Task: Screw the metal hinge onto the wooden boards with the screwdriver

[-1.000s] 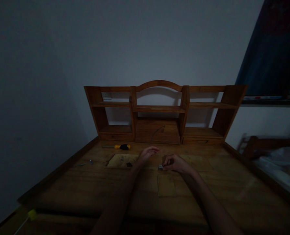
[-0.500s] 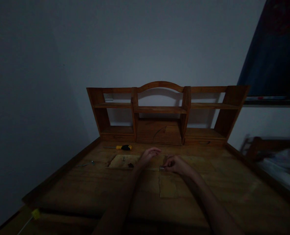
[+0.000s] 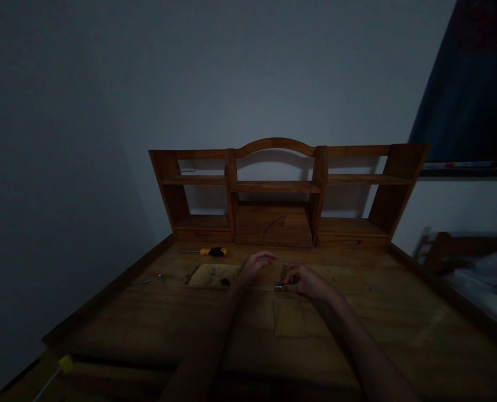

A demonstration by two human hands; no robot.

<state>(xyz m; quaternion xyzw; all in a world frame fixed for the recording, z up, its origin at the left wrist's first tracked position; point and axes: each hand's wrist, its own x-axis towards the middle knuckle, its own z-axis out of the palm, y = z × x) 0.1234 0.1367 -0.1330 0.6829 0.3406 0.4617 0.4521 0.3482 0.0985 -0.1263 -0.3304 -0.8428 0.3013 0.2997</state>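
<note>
My right hand pinches a small shiny metal piece just above or on the wooden desk; its exact kind is too small and dark to tell. To its left, my left hand hovers or rests over the desk with its fingers stretched out and apart, holding nothing that I can see. A pale worn patch in the desk surface lies beside my left wrist. Farther back on the left is a yellow and black screwdriver. A small metal object lies at the left.
A wooden shelf unit stands along the back of the desk against the wall. Raised edges run down both sides. At the lower left is a yellow-ended thin rod. A bed frame stands at the right.
The view has shifted very slightly. Both hands hold nearly the same place and pose, with the metal piece still in my right fingers.
</note>
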